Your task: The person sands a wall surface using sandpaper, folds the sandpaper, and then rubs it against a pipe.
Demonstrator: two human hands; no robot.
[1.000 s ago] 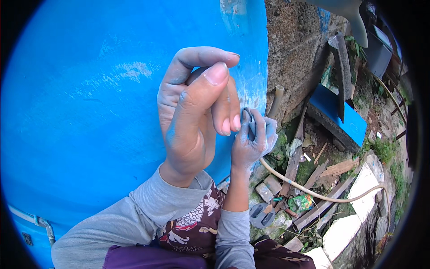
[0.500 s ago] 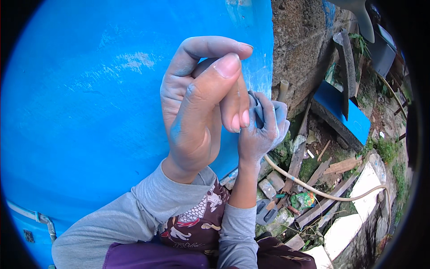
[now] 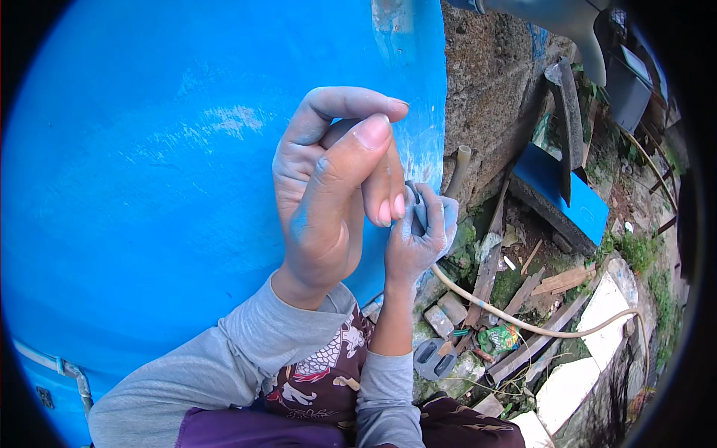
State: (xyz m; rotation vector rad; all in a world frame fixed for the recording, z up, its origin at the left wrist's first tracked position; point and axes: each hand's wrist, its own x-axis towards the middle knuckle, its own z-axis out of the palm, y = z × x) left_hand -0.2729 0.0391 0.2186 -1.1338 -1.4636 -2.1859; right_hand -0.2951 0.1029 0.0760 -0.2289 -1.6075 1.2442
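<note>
My left hand is raised in front of a large, curved blue surface. Its fingers are curled, with the thumb laid against them, and I see nothing held in it. Beyond it, lower and to the right, my right hand is closed on a dark grey folded sheet, apparently sandpaper. That hand is at the right edge of the blue surface, next to a whitish scuffed patch. Bluish-grey dust coats both hands. The left hand partly hides the right fingertips' surroundings.
A rough stone wall stands behind on the right. A pale hose crosses wood scraps, bricks and white slabs. A blue-topped slab leans farther right. A pale grey curved object hangs into the upper right.
The view has shifted slightly. Both hands sit a little lower in the picture, with the right one nearer to me along the blue edge. Their grips look the same.
</note>
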